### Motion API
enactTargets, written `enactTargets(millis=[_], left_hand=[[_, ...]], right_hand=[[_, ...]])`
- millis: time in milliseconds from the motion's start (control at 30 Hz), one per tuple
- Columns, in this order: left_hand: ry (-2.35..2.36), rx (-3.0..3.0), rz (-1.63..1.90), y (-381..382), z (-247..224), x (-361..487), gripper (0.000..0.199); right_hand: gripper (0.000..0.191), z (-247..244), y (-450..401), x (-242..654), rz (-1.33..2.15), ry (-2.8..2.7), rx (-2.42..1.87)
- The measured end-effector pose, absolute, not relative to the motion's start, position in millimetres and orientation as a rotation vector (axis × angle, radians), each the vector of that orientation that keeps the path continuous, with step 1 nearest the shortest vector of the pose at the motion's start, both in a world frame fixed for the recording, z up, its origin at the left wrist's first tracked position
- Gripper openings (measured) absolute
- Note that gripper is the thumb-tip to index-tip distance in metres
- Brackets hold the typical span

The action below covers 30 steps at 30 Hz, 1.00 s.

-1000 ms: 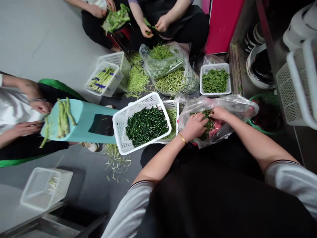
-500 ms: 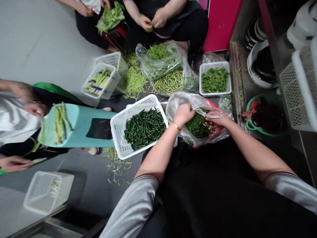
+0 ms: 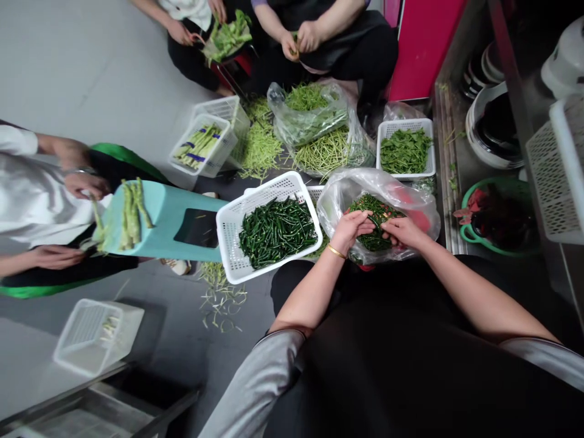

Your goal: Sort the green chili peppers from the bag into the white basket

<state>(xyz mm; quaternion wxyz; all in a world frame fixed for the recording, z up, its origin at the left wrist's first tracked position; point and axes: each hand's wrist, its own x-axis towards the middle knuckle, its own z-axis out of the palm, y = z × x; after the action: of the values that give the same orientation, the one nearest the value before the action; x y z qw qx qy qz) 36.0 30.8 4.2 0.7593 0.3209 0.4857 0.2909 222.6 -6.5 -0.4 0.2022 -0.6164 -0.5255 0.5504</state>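
Note:
A clear plastic bag (image 3: 333, 188) with a red patch lies open in front of my lap, filled with thin green chilies (image 3: 376, 204), a few of them reddish. Over the bag's mouth, my left hand (image 3: 351, 230), with a gold bangle at its wrist, is turned palm up with its fingers stretched out. Facing it, my right hand (image 3: 404, 232) has thumb and fingers pinched on what looks like a green chili, its tip close to my left fingers. To the left stands a white perforated basket (image 3: 230, 252) holding a heap of dark green chilies (image 3: 276, 234).
A turquoise stool (image 3: 159, 213) carries peeled stalks (image 3: 132, 213) beside a co-worker (image 3: 45, 188). Two more people sit at the back, working on greens. Ahead are a bag of green stems (image 3: 319, 140) and a basket of leafy greens (image 3: 406, 149). A steel shelf with tubs is at right.
Both hands have come out from deeper in the bag and drawn together above the chilies. My left palm has turned up. The view has shifted slightly left.

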Motion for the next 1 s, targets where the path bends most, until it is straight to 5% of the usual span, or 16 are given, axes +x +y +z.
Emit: enactTargets(millis=[233, 433, 633, 1000], left_hand=[[1.042, 1.534, 0.543, 34.9, 21.6, 34.4, 0.017], [1.212, 1.213, 0.488, 40.5, 20.4, 36.2, 0.032], [1.054, 0.618, 0.642, 50.9, 13.9, 27.0, 0.013], [1.257, 0.934, 0.546, 41.9, -3.7, 46.7, 0.03]], right_hand=[[0.038, 23.5, 15.4, 202.1, 1.071, -1.706, -1.736], [0.031, 36.6, 17.7, 195.9, 0.417, -2.148, -2.003], [0.03, -7.2, 12.7, 215.8, 0.743, -2.332, -2.296], [0.024, 0.3, 37.5, 223.3, 0.813, -2.323, -2.018]])
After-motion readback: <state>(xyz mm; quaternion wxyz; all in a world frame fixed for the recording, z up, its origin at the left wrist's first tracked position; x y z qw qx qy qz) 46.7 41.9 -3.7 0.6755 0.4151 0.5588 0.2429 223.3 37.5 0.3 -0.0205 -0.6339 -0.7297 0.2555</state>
